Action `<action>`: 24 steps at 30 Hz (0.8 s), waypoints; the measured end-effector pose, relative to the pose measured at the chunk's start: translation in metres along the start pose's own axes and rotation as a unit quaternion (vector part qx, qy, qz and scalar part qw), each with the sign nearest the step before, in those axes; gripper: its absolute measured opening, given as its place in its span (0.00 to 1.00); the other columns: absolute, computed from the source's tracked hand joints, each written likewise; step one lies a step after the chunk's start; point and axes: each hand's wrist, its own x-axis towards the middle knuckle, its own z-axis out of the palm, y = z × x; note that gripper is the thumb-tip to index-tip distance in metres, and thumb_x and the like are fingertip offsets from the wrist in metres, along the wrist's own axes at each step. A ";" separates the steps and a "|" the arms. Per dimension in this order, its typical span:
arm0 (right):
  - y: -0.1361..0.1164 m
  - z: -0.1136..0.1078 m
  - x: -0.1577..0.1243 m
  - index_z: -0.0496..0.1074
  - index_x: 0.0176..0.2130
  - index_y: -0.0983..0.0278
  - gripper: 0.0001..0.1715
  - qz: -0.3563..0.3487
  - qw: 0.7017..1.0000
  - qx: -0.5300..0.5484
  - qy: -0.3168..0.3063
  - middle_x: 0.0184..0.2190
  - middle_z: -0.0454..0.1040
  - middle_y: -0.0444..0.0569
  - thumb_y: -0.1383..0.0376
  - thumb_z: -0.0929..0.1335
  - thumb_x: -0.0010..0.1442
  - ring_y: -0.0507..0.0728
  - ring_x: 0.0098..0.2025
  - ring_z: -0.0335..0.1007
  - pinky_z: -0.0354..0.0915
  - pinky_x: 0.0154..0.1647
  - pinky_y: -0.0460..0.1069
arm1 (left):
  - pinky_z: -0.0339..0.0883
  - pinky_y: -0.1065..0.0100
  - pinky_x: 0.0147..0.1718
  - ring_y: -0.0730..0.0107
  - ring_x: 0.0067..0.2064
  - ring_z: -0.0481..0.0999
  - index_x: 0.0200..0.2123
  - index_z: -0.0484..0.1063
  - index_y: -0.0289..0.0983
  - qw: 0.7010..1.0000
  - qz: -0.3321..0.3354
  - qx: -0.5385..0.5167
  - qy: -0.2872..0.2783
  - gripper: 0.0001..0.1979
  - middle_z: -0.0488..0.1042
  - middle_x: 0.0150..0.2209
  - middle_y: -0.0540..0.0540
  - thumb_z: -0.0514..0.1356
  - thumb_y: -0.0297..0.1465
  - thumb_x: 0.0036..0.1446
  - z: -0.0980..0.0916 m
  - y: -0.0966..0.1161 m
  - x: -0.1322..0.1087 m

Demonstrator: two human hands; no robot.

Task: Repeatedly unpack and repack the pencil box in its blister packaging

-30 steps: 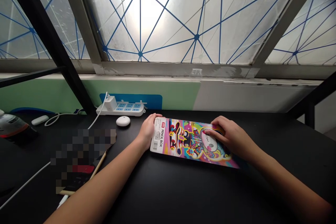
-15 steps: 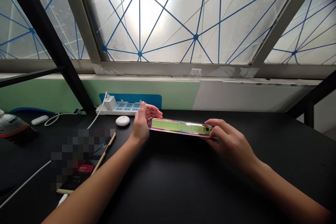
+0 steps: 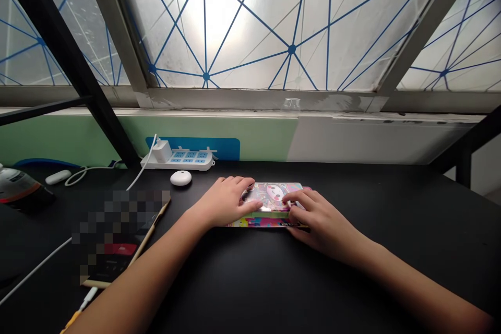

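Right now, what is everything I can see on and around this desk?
pencil box: one, bright cartoon print, mid-desk, under both hands
desk: one, black, fills the foreground
power strip: one, white with blue sockets, back of the desk by the wall
charger: one, white, plugged into the strip's left end
round puck: one, white, just in front of the strip
cable: one, white, runs off the lower left
stick: one, pale wood, beside a blurred patch on the left
window: frosted, blue crossing lines, above the wall
left hand: one, on the box's left end
right hand: one, fingers on the lid at the box's right end
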 end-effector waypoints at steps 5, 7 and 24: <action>0.004 -0.010 -0.002 0.69 0.37 0.58 0.04 0.069 0.991 0.113 -0.019 0.47 0.74 0.52 0.61 0.68 0.64 0.61 0.48 0.71 0.70 0.48 0.57 | 0.58 0.56 0.52 0.45 0.53 0.72 0.56 0.71 0.44 0.999 0.013 0.043 -0.022 0.32 0.76 0.53 0.40 0.64 0.54 0.52 0.001 0.002 -0.001; 0.005 -0.011 -0.002 0.70 0.38 0.57 0.04 0.097 0.988 0.124 -0.005 0.48 0.74 0.52 0.59 0.68 0.64 0.62 0.49 0.71 0.71 0.48 0.57 | 0.58 0.56 0.53 0.45 0.53 0.72 0.56 0.70 0.44 0.998 0.014 0.052 -0.023 0.34 0.75 0.54 0.40 0.67 0.52 0.49 0.001 0.002 -0.001; 0.029 -0.004 -0.006 0.54 0.64 0.56 0.45 0.190 0.976 0.098 -0.024 0.62 0.62 0.58 0.45 0.71 0.56 0.70 0.62 0.60 0.60 0.61 0.65 | 0.57 0.47 0.53 0.42 0.55 0.65 0.63 0.64 0.46 0.983 0.083 0.162 0.009 0.39 0.68 0.55 0.36 0.71 0.40 0.48 0.006 0.016 -0.002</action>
